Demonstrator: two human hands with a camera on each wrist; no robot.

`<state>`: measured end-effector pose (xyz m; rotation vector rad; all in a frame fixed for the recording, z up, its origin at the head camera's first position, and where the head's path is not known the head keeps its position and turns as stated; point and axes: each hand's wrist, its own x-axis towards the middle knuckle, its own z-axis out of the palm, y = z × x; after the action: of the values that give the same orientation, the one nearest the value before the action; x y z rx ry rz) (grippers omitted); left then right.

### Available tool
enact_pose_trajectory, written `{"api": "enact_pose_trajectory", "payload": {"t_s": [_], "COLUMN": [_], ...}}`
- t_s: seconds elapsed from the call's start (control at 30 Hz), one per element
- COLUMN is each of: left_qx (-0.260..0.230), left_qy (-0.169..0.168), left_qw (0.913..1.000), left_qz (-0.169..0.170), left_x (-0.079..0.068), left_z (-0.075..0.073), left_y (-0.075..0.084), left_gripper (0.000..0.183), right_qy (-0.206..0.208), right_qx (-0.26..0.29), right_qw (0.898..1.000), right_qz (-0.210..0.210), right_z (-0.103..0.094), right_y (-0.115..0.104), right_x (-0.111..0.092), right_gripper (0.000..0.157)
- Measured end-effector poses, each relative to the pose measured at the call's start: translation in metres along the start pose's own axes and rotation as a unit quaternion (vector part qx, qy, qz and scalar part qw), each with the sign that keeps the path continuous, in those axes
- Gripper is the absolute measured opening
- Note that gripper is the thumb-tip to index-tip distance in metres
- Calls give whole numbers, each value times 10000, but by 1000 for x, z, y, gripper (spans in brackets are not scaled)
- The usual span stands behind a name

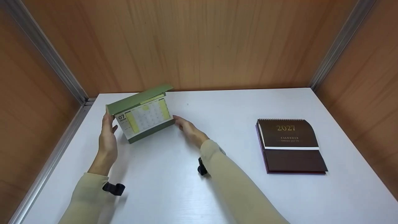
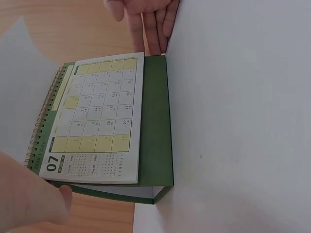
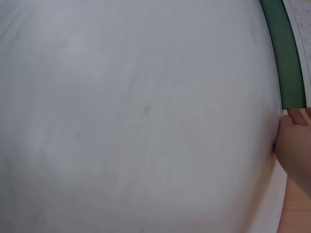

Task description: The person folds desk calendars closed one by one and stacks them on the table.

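Note:
A green desk calendar (image 1: 146,116), its page marked 07, stands tent-like on the white table, angled to the view. A green flap hangs over its top. My left hand (image 1: 108,140) is at the calendar's left end, fingers upright along it and thumb apart; part of the fingers is hidden behind the calendar. In the left wrist view the thumb (image 2: 66,196) lies by the calendar's end. My right hand (image 1: 191,130) reaches to the lower right corner, its extended fingertips touching or almost touching it. In the right wrist view the green base (image 3: 289,63) is partly visible.
A dark brown 2027 calendar (image 1: 292,160) lies on the right side of the white table (image 1: 236,124). Wooden panels (image 1: 211,43) enclose the back and both sides, with metal rails (image 1: 56,53) at the corners. Each sleeve carries a black wrist device.

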<state>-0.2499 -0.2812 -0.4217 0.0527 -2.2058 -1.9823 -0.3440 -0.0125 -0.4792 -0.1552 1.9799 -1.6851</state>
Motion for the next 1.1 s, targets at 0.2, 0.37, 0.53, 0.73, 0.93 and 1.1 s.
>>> {"api": "enact_pose_trajectory", "payload": {"t_s": [0.2,0.37,0.53,0.73,0.93,1.1], "left_qx": [122,329,279,302,394,517], "left_qy": [-178,-305,-388,-308,-212,45], "left_qw": [9997,9990,9988,9988,9984,9970], "left_qz": [-75,-92,-88,-244,-339,-566], "left_x": [-1,-2,-2,-1,1,3], "left_z": [-1,-2,-2,-1,-4,-7], "left_y": [-5,-10,-13,-14,-14,-14], "left_gripper": [61,61,62,62,65,71], "right_qy": [34,-116,-130,-180,-325,-229], "right_qx": [190,401,568,428,-34,-684], "right_qw": [9998,9985,9979,9986,9995,9968], "right_qz": [-81,-342,-285,-271,-17,-347], "right_z": [-1,-1,-2,-4,-5,-7], "right_y": [1,1,1,2,2,-3], "right_x": [0,6,8,7,2,5], "right_gripper": [61,63,62,61,74,72]}}
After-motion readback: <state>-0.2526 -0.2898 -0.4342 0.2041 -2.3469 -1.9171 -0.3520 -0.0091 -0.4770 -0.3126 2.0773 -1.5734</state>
